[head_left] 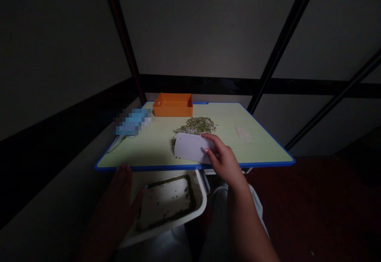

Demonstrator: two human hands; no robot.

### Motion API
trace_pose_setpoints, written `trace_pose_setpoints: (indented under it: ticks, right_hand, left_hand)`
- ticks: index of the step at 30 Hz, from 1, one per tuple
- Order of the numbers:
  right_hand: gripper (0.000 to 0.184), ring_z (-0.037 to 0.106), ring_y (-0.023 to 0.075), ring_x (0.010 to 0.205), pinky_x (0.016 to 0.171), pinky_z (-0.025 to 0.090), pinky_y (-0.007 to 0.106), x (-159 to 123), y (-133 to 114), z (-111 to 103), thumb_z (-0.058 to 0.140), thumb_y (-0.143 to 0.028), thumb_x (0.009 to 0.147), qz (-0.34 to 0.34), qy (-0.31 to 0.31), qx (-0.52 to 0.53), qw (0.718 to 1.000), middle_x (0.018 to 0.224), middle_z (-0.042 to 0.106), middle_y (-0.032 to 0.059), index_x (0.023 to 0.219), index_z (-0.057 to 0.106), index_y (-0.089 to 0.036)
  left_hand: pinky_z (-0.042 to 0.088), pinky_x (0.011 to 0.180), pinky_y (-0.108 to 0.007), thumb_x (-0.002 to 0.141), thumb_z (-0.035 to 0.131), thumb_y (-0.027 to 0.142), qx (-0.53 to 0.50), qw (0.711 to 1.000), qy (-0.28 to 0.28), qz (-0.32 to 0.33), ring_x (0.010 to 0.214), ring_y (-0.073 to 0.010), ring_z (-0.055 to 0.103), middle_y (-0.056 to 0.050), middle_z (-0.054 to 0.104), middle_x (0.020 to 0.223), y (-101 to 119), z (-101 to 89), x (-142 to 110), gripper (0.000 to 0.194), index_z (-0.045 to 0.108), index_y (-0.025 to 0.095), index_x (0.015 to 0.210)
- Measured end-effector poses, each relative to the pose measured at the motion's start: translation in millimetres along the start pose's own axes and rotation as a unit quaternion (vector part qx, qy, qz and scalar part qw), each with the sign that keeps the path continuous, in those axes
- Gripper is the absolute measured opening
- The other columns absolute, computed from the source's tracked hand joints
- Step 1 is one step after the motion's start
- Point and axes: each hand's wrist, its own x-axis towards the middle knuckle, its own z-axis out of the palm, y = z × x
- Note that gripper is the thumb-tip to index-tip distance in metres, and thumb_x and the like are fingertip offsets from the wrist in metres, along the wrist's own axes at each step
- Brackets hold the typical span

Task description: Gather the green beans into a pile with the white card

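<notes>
My right hand (222,157) pinches the right end of a thin white card (190,146), thumb on its near face and fingers over the top edge. The card stands tilted on the table, near its front edge. Behind it a loose patch of small green beans (199,125) is spread out, and a few more show at the card's left end. Below the tabletop is a white tray (203,202) with green beans along its inner edges and some scattered on its floor. My left hand (123,198) rests at this tray's left side, in shadow, thumb apart from the fingers.
The pale green table (160,143) has a raised-looking blue edge. An orange open box (173,111) stands at the back left. A blurred blue item (133,122) with a cable lies at the left. A small whitish heap (243,133) is on the right. Dark panelled walls close in behind.
</notes>
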Motion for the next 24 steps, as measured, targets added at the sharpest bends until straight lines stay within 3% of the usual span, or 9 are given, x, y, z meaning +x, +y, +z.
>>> trace_pose_setpoints:
  ticks: [9, 15, 20, 24]
  right_hand:
    - [0.04, 0.064, 0.0227, 0.118, 0.094, 0.054, 0.036, -3.9, -2.4, -7.6, 0.05, -0.019, 0.093, -0.021, 0.012, -0.005, 1.0, 0.134, 0.064, 0.0075, 0.132, 0.055, -0.028]
    - [0.039, 0.066, 0.0235, 0.112, 0.09, 0.055, 0.037, -6.6, 0.8, -18.8, 0.051, -0.018, 0.093, -0.007, -0.006, -0.014, 1.0, 0.131, 0.065, 0.0078, 0.13, 0.055, -0.028]
    - [0.038, 0.067, 0.0218, 0.105, 0.086, 0.055, 0.035, -7.2, -4.1, -18.3, 0.052, -0.02, 0.093, -0.007, -0.033, 0.0, 0.999, 0.129, 0.066, 0.0076, 0.13, 0.056, -0.027]
    - [0.036, 0.066, 0.0219, 0.107, 0.085, 0.055, 0.034, -6.2, -6.6, -13.8, 0.052, -0.022, 0.094, -0.01, -0.011, 0.011, 1.0, 0.13, 0.065, 0.0082, 0.129, 0.057, -0.026]
  left_hand:
    - [0.039, 0.114, -0.05, 0.089, 0.019, 0.065, 0.004, 1.0, -0.002, -0.008, 0.144, -0.0329, 0.04, -0.024, 0.043, 0.152, -1.1, -0.8, -0.8, 0.086, 0.034, 0.004, 0.147]
    - [0.039, 0.115, -0.048, 0.089, 0.019, 0.065, 0.015, 1.0, 0.0, 0.005, 0.145, -0.0321, 0.038, -0.025, 0.043, 0.151, -0.8, -0.5, -0.1, 0.087, 0.035, 0.001, 0.145]
    - [0.039, 0.115, -0.046, 0.09, 0.02, 0.064, 0.014, 1.0, 0.003, 0.009, 0.146, -0.0318, 0.036, -0.026, 0.042, 0.152, 0.5, -2.3, 0.8, 0.086, 0.037, -0.002, 0.143]
    - [0.039, 0.115, -0.046, 0.09, 0.022, 0.063, 0.009, 1.0, 0.002, 0.007, 0.145, -0.0319, 0.037, -0.026, 0.043, 0.151, 0.8, -2.0, 1.0, 0.085, 0.04, -0.002, 0.141]
